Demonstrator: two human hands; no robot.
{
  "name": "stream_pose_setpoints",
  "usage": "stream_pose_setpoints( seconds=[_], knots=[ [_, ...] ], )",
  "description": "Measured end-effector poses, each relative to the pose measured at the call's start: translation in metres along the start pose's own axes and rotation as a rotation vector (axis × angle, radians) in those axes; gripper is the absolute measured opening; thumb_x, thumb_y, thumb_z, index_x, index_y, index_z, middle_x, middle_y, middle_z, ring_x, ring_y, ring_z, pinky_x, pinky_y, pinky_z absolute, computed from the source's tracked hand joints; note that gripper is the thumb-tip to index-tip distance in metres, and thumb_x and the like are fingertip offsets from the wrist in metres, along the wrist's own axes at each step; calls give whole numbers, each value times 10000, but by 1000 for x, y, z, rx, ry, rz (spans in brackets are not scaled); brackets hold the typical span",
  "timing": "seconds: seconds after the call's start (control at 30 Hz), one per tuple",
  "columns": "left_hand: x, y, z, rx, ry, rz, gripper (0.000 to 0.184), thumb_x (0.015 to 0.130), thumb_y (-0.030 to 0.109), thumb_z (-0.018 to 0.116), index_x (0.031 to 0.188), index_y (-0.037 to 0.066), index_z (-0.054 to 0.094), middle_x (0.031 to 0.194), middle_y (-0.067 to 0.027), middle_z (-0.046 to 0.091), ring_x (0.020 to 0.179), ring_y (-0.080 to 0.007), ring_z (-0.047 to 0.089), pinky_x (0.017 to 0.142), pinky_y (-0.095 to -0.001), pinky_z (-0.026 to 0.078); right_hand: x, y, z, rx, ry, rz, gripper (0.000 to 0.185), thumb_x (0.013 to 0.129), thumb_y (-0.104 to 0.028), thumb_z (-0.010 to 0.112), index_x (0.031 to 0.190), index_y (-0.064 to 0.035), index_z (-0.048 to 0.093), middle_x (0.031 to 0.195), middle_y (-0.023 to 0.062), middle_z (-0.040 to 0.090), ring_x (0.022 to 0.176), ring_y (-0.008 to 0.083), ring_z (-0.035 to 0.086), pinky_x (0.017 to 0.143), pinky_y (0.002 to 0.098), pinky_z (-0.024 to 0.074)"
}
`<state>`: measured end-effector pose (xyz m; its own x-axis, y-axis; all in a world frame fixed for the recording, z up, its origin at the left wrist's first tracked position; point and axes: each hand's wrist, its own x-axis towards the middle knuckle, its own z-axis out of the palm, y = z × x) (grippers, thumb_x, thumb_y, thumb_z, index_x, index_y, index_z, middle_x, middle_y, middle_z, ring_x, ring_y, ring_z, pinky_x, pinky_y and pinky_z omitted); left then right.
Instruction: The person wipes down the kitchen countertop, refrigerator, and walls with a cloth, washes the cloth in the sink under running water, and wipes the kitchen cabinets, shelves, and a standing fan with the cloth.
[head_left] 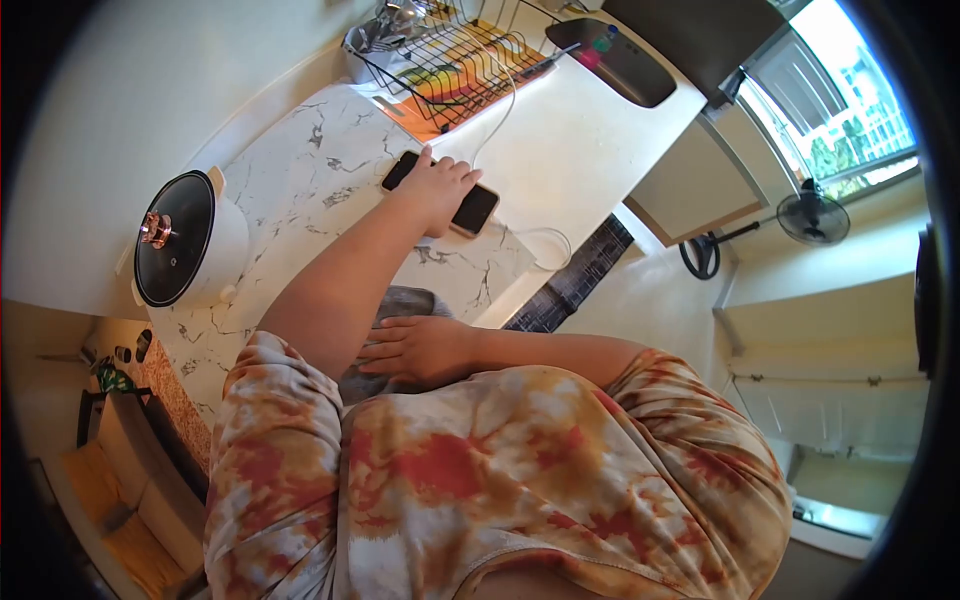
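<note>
My left hand lies across the middle of a dark phone with a pale edge on the marble-patterned counter. Its fingers reach over the far edge and its thumb is at the near edge, closed on the phone. A white cable loops beside the phone's right end. Near the counter's front edge, my right hand rests flat on a grey cloth, fingers spread. Part of the cloth is hidden under that hand.
A white pot with a dark lid stands at the left. Behind are a black wire rack, a utensil holder and a sink. A dark mat and a fan are at the right.
</note>
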<state>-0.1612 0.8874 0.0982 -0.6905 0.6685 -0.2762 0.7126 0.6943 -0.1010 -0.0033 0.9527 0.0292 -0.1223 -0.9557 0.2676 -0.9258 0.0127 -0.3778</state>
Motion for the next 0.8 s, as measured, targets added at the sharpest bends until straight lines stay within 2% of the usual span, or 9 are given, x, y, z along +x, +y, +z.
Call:
stream_pose_setpoints(
  seconds=[0.03,0.17,0.2,0.27,0.4,0.5,0.53,0.6,0.8],
  knots=[
    [0,-3,6,-31,91,22,824,626,113,703,1377,64,369,1328,-95,428,1259,-267,402,1122,-505,218,-11,6,-2,-34,3,16,450,945,-345,465,1332,-117,482,1454,58,396,1358,248,343,1126,415,251],
    [-19,-22,4,-278,422,-49,679,594,56,690,1229,79,451,1256,-124,471,1200,-319,440,1055,-429,340,-27,24,-13,-50,-20,21,455,944,-356,471,1338,-128,475,1464,53,384,1367,237,335,1125,415,250],
    [-29,-28,-3,-273,420,-71,679,594,56,690,1229,79,451,1256,-124,471,1200,-319,440,1055,-429,340,-29,30,-16,-46,-22,-2,455,944,-356,471,1338,-128,475,1464,53,384,1367,237,335,1125,415,250],
    [-52,-41,-19,-399,804,-233,722,597,55,710,1261,81,429,1239,-133,478,1170,-344,456,1007,-438,389,-28,39,-18,-32,-28,45,451,945,-345,476,1340,-127,473,1469,67,374,1361,250,342,1119,413,259],
    [-110,-88,-64,-484,1164,-440,808,562,63,731,1298,30,400,1221,-179,479,1150,-352,481,998,-411,403,-14,84,-39,-109,-74,124,460,957,-339,456,1360,-118,453,1478,87,354,1377,268,309,1129,415,239],
    [-160,-92,-98,-767,1227,-622,828,644,82,719,1364,-16,320,1221,-170,471,1099,-282,529,892,-366,479,20,136,-51,-198,44,239,469,965,-350,423,1359,-98,450,1468,115,360,1359,308,324,1115,423,254],
    [-175,-90,-103,-833,1171,-647,861,652,66,702,1409,25,295,1337,-158,416,1221,-324,442,960,-421,439,35,158,-52,-216,72,270,473,969,-356,409,1363,-96,445,1468,118,359,1356,314,326,1112,426,256],
    [-194,-73,-111,-947,1080,-758,861,640,68,709,1406,29,317,1360,-144,413,1241,-307,433,990,-408,411,67,207,-55,-263,134,352,486,966,-362,404,1373,-96,434,1469,122,356,1353,322,322,1109,430,258],
    [-220,-23,-50,-843,975,-912,916,565,29,722,1390,22,325,1284,-115,458,1156,-232,483,977,-383,404,145,316,-83,-288,195,588,566,947,-438,389,1405,-105,397,1499,121,314,1390,322,264,1124,443,217]
  ],
)
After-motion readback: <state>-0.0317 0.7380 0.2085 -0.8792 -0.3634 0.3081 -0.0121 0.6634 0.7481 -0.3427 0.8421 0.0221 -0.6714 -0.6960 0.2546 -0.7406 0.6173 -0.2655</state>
